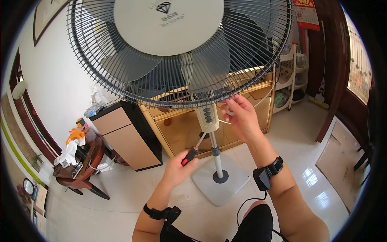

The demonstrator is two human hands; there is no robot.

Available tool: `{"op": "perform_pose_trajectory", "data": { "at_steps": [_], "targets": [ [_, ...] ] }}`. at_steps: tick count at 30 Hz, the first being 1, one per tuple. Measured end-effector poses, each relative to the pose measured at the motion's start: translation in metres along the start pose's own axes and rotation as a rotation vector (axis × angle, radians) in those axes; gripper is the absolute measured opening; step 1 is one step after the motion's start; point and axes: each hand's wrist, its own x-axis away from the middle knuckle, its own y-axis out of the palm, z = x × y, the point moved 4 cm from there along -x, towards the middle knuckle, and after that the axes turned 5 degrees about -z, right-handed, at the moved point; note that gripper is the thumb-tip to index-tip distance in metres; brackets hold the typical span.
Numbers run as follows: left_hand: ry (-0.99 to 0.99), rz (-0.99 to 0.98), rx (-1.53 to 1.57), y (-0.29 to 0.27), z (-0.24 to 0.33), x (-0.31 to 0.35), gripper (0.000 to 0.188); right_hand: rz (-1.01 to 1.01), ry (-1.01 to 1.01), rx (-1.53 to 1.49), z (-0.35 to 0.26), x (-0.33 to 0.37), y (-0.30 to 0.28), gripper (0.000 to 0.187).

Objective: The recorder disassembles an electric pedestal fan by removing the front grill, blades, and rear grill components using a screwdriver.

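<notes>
1. Left hand was closed around the black-and-red handle of a screwdriver; the shaft slanted up toward the control box, tip contact undetermined.
2. Right hand was raised at the lower edge of the guard, fingers bent near a small white round piece; whether it gripped anything could not be told.
3. Pedestal fan stood upright before the person, guard over dark blades, its squarish grey base on the tiled floor.
4. Behind the fan stood a gold-framed cabinet; left of that, a black-and-tan cabinet.
5. Black straps circled both forearms.
</notes>
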Motion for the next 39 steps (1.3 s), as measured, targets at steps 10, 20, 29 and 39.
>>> {"op": "perform_pose_trajectory", "data": {
  "at_steps": [10, 20, 29, 39],
  "targets": [
    [0.235, 0.148, -0.233, -0.035, 0.039, -0.015, 0.025, -0.068, -0.033, 0.034, 0.020, -0.014, -0.006, 0.011],
    [0.421, 0.162, -0.426, -0.052, 0.066, -0.045, 0.026, -0.095, -0.098, 0.014, 0.014, -0.014, -0.002, 0.011],
    [0.601, 0.124, -0.412, -0.055, 0.065, -0.063, 0.028, -0.058, -0.099, 0.078, 0.011, -0.010, 0.000, 0.011],
    [0.617, -0.126, -0.544, -0.073, 0.093, -0.081, 0.037, 0.019, -0.118, 0.091, 0.006, -0.009, -0.007, 0.011]
  ]
}}
